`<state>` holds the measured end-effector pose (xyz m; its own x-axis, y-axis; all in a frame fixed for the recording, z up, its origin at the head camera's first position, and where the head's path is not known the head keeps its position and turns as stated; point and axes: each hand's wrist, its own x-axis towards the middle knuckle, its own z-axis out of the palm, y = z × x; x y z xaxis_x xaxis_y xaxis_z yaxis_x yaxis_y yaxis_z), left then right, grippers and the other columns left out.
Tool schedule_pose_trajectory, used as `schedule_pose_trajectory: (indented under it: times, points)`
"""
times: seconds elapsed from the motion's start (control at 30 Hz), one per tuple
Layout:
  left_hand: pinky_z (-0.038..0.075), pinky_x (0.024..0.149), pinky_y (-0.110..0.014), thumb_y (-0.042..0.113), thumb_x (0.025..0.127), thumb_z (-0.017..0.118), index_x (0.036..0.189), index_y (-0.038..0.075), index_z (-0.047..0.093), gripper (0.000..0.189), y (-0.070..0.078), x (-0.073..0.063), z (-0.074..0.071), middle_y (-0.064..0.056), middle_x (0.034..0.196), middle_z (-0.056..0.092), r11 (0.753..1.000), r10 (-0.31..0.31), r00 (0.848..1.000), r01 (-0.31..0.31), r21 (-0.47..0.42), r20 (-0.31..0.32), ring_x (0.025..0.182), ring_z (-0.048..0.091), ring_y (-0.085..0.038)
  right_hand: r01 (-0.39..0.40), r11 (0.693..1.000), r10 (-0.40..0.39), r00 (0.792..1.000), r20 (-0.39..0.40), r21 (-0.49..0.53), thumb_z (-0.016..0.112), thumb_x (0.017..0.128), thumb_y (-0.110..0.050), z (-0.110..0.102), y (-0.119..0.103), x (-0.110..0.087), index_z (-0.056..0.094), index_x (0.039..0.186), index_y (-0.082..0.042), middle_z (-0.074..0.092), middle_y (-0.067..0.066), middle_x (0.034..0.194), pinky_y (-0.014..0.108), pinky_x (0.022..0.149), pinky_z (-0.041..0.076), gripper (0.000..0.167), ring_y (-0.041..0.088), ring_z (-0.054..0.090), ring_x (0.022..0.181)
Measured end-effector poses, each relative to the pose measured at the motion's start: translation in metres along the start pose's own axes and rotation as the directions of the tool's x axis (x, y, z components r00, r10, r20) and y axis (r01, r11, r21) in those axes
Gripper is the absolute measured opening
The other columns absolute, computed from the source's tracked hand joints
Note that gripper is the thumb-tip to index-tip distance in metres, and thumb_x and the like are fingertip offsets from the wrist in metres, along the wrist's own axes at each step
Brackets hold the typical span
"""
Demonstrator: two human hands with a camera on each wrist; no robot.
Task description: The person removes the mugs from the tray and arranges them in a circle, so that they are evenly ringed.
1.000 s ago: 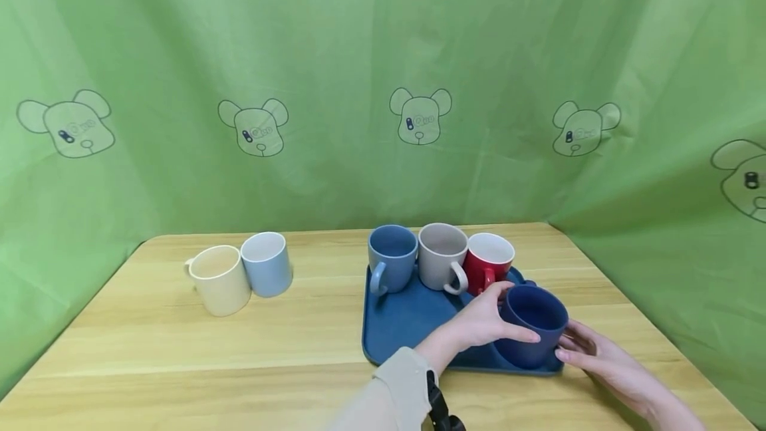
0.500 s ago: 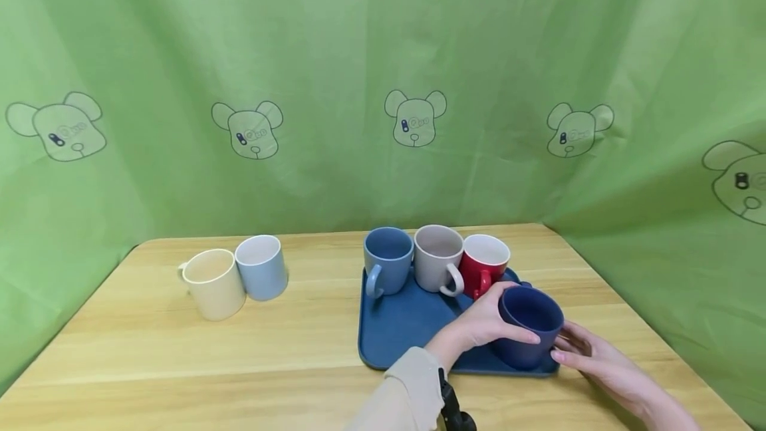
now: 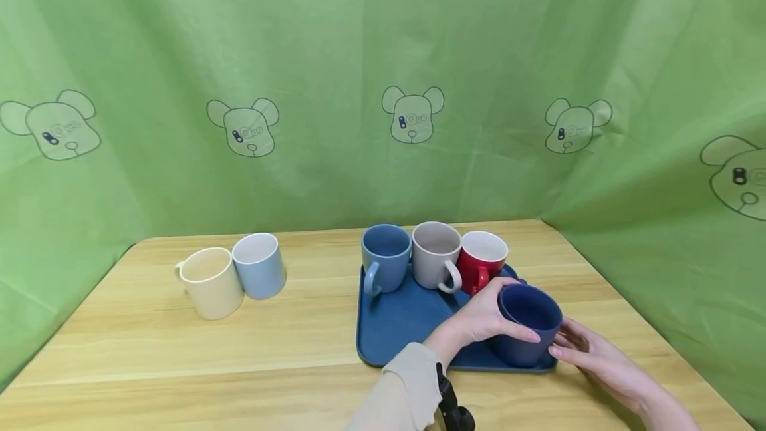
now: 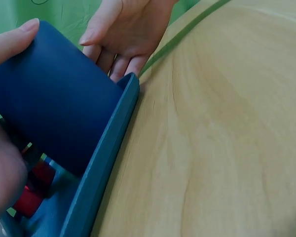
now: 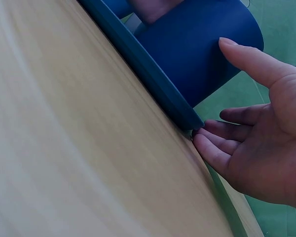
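A navy blue mug [image 3: 522, 350] stands upright on the front right part of the blue tray [image 3: 396, 328]. My left hand [image 3: 483, 315] grips it from the left, thumb across its near side and fingers round the back. From the right, my right hand [image 3: 600, 359] reaches in with loosely bent fingers. In the right wrist view its fingertips [image 5: 200, 136] are right at the tray's corner, and its thumb overlaps the mug's side. Along the tray's back stand a blue mug [image 3: 386, 265], a grey mug [image 3: 432, 265] and a red mug [image 3: 475, 271] with a white inside.
On the left of the wooden table [image 3: 197, 364] a cream mug [image 3: 217, 291] and a light blue mug [image 3: 261, 274] stand side by side. Green cloth [image 3: 335, 171] with printed bear heads hangs behind and at both sides.
The whole head view has shifted slightly left. Both hands stay at the navy mug and the tray corner, and the mugs keep their places.
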<state>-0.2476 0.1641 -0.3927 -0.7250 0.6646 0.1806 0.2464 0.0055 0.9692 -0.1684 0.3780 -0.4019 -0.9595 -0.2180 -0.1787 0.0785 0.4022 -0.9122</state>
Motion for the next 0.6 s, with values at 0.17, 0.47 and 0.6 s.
schedule_pose_trajectory:
  times: [0.17, 0.47, 0.6]
  points:
    - [0.040, 0.089, -0.022, 0.007, 0.065, 0.082, 0.123, 0.017, 0.043, 0.071, 0.003, -0.003, 0.001, 0.014, 0.109, 0.053, 0.999, 0.019, 0.999, -0.017, 0.050, -0.039, 0.096, 0.052, 0.002, 0.020, 1.000, -0.020, 1.000, -0.001, 0.012, 0.051, 0.095, -0.017, 0.000, 0.000, 0.001, 0.000, 0.140, 0.015, 0.010, 0.039, 0.142, 0.012, 0.083, 0.036, 0.076, -0.004, 0.042, 0.112]
    - [0.041, 0.088, -0.022, 0.013, 0.062, 0.085, 0.122, 0.018, 0.045, 0.072, 0.009, -0.009, 0.002, 0.015, 0.106, 0.054, 0.994, 0.016, 0.995, -0.005, 0.113, -0.094, 0.095, 0.052, 0.002, 0.082, 0.996, -0.082, 0.997, -0.007, 0.042, 0.050, 0.095, -0.013, 0.001, 0.002, 0.000, 0.000, 0.139, 0.016, 0.010, 0.041, 0.141, 0.010, 0.084, 0.035, 0.073, -0.018, 0.040, 0.102]
    - [0.041, 0.087, -0.023, 0.016, 0.062, 0.086, 0.121, 0.019, 0.045, 0.072, 0.012, -0.013, 0.001, 0.016, 0.105, 0.052, 0.993, 0.007, 0.992, 0.007, 0.114, -0.124, 0.095, 0.051, 0.001, 0.088, 0.995, -0.088, 0.996, -0.005, 0.035, 0.049, 0.095, -0.012, 0.001, 0.004, -0.001, 0.001, 0.140, 0.015, 0.012, 0.041, 0.141, 0.011, 0.083, 0.036, 0.072, -0.017, 0.041, 0.102]
